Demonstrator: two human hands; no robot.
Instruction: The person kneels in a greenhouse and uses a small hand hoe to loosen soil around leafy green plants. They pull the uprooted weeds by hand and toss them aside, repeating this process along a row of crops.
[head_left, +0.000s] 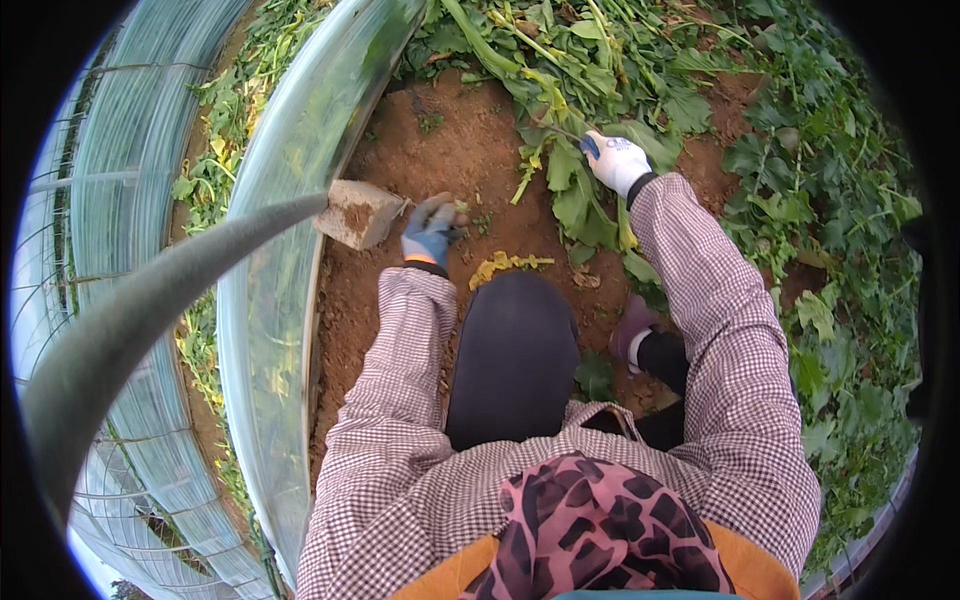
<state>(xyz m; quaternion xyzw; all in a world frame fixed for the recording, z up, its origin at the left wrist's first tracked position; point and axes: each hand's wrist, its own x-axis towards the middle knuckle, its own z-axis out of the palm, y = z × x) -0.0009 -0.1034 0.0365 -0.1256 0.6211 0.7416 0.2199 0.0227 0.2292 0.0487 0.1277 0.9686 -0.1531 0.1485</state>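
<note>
My left hand (433, 231), in a soiled blue and grey glove, reaches down to the bare brown soil (450, 142). A small pale green sprig (460, 206) shows at its fingertips; whether the fingers pinch it is unclear. My right hand (618, 161), in a white glove with blue fingertips and printed lettering, is closed around a thin, dark, rod-like tool (559, 129). The tool's far end points left among cut leafy stalks, and its tip is hard to make out. Broad green leaves (574, 191) hang just below that hand. Near my knee lies a yellowed leaf (501, 266).
A concrete block (360, 214) sits left of my left hand, against clear plastic sheeting (277, 247). A thick dark pole (172, 277) crosses the left side close to the camera. Leafy plants (840, 300) grow along the right; heaped greens (570, 52) lie ahead.
</note>
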